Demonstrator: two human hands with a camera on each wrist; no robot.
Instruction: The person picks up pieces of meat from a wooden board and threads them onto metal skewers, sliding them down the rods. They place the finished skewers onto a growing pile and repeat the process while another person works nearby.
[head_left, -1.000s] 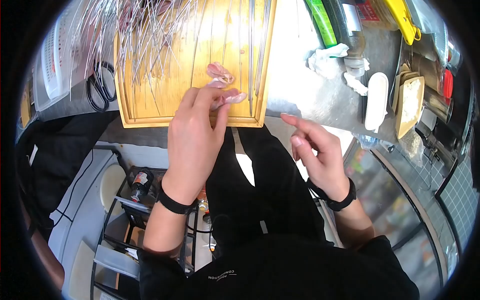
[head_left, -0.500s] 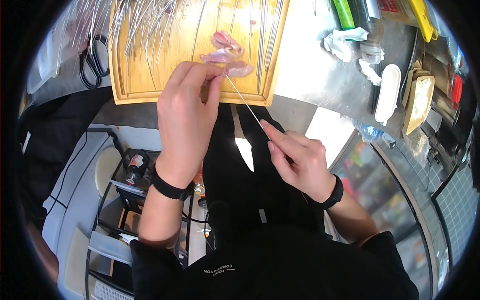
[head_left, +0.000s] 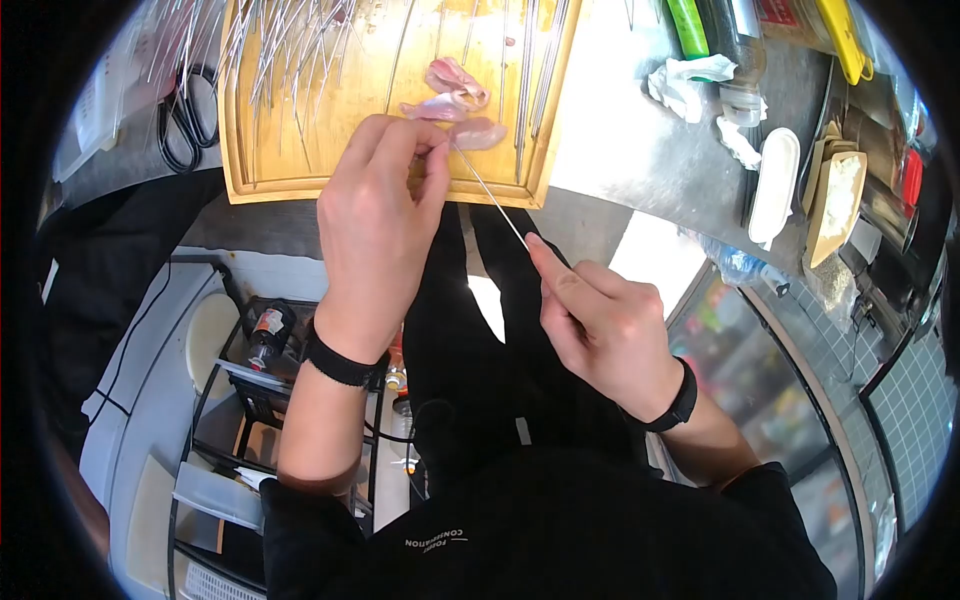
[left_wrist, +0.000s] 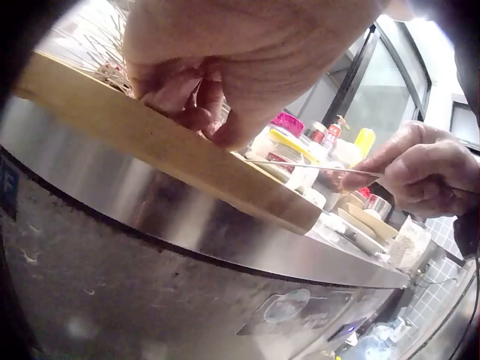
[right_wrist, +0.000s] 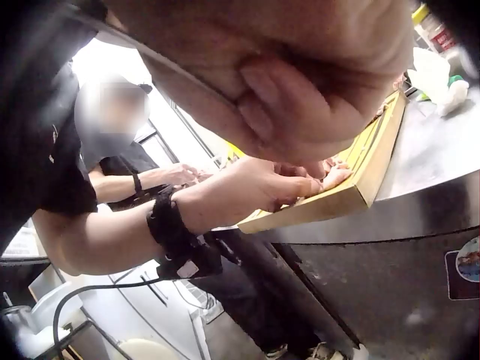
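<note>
My left hand (head_left: 375,215) is over the near edge of a wooden tray (head_left: 380,193), pinching a piece of raw meat (left_wrist: 174,96) between thumb and fingers. Much of that piece is hidden behind the fingers. A thin metal skewer (head_left: 490,195) slants from my right hand (head_left: 605,325) up to the left fingertips, its point right at the meat. The right thumb and index finger grip the skewer, with the other fingers curled in. Pale pink meat (head_left: 477,133) shows just beyond the left fingertips, and more raw meat (head_left: 455,82) lies farther up the tray.
Many loose skewers (head_left: 290,60) spread over the tray's left, some jutting past its edge; several more (head_left: 537,90) line its right side. Black-handled scissors (head_left: 180,130) lie left. Crumpled tissue (head_left: 680,85), a white dish (head_left: 775,188) and bottles stand right. Another person (right_wrist: 120,157) is nearby.
The right hand, with no skewer visible in it one second ago, now holds one toward the left fingertips. The left hand keeps its pinch at the meat. Little differs over the last half second.
</note>
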